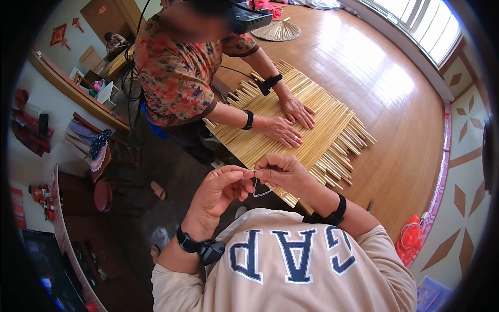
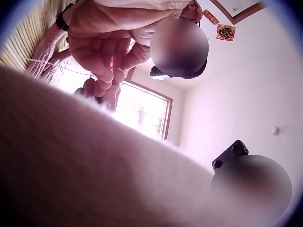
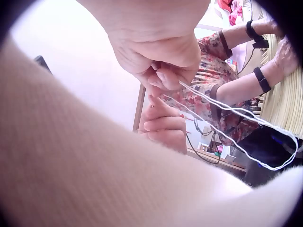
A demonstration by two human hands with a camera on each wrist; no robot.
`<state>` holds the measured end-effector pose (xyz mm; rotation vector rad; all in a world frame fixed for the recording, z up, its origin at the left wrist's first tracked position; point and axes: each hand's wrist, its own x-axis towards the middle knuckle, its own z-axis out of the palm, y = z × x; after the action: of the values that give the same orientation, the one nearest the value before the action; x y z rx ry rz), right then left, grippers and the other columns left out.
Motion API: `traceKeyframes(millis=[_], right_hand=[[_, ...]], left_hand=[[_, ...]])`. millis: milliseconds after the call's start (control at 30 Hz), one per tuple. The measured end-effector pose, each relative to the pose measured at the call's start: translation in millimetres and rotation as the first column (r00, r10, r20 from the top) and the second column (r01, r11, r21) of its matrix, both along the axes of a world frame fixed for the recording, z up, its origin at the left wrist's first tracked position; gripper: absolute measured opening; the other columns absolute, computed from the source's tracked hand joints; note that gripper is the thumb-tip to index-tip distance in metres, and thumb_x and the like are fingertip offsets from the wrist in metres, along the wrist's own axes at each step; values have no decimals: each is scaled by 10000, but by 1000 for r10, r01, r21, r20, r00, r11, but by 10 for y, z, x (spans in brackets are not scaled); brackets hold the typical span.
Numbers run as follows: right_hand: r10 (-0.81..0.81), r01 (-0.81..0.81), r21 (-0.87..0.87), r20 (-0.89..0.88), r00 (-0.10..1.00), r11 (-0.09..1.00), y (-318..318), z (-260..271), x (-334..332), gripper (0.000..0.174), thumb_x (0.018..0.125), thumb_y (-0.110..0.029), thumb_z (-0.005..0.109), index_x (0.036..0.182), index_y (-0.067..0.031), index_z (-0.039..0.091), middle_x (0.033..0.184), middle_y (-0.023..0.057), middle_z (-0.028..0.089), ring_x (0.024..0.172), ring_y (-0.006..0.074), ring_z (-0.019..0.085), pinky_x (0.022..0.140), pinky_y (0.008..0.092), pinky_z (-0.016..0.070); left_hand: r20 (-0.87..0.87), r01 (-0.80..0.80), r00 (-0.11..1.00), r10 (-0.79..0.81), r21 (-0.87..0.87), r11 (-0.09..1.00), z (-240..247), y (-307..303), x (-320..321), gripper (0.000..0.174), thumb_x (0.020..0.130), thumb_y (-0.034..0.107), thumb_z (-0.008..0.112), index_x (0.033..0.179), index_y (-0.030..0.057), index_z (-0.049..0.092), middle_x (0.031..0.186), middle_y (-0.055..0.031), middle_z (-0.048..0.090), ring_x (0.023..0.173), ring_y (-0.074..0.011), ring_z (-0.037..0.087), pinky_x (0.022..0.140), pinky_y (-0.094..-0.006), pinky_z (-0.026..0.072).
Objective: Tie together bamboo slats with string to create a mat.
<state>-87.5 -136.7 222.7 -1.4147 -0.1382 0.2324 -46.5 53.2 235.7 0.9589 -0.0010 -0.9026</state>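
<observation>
Close in front of my chest, my left hand (image 1: pixel 221 187) and right hand (image 1: pixel 288 174) meet at the fingertips over the near edge of a mat of straw-coloured sticks (image 1: pixel 260 138). Between thumb and forefinger, my right hand pinches a thin white string (image 3: pixel 273 169). My left thumb and forefinger pinch it as well, right beside the right fingertips. In the right wrist view the string hangs from the fingers in a long loop. Across the mat, another person's two hands (image 1: pixel 297 112) lie flat on the sticks. The left wrist view shows my left fingers (image 2: pixel 106 73) bent towards the right hand's fingertips.
The other person, in a flowered shirt (image 1: pixel 174 78), stands at the mat's left side. Stick ends (image 1: pixel 353 140) jut unevenly from its right edge. A round red stool (image 1: pixel 103 195) and a slipper (image 1: pixel 158 190) are on the left. A straw fan (image 1: pixel 275 31) lies farther back.
</observation>
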Motion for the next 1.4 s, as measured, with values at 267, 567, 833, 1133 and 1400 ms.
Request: traceKeyframes(millis=[267,567,833,1133,1400], right_hand=[[-39,45,-61,92,995,997,-17,-50,18,74,835,-82,572,850,-10,581,670,-17,528,612,25,460,519,158,358],[-41,39,-66,-35,999,997,84,-81,85,114,839,-128,584,863,-16,585,646,-28,537,565,19,453,483,159,349],[-17,33,-88,181,983,996,228,-54,19,129,848,-158,582,881,-33,582,653,-25,551,538,10,459,466,148,353],[-57,67,-94,101,993,993,98,-8,61,106,851,-135,572,886,-35,580,650,-27,545,552,1,458,466,135,342],[-69,77,-102,75,995,992,44,-36,61,110,847,-126,575,862,-17,566,641,-23,532,568,15,455,479,161,350]], left_hand=[[35,50,998,-53,66,997,-5,-3,27,123,816,121,578,803,3,610,717,-130,623,562,-150,577,537,-222,476],[106,-6,994,23,-159,987,-145,67,71,86,769,65,627,842,22,637,615,-85,581,481,-110,469,453,-221,369],[299,-361,883,362,-63,931,-79,-76,98,147,762,1,618,907,-6,645,631,-58,579,550,-103,528,465,-179,374],[959,-541,215,-186,275,795,-25,-103,23,127,659,-25,676,771,31,651,632,-63,569,542,-155,519,516,-257,417],[956,-528,262,-131,256,810,31,-89,45,160,574,-22,733,656,42,610,719,-22,591,712,-144,514,595,-252,426]])
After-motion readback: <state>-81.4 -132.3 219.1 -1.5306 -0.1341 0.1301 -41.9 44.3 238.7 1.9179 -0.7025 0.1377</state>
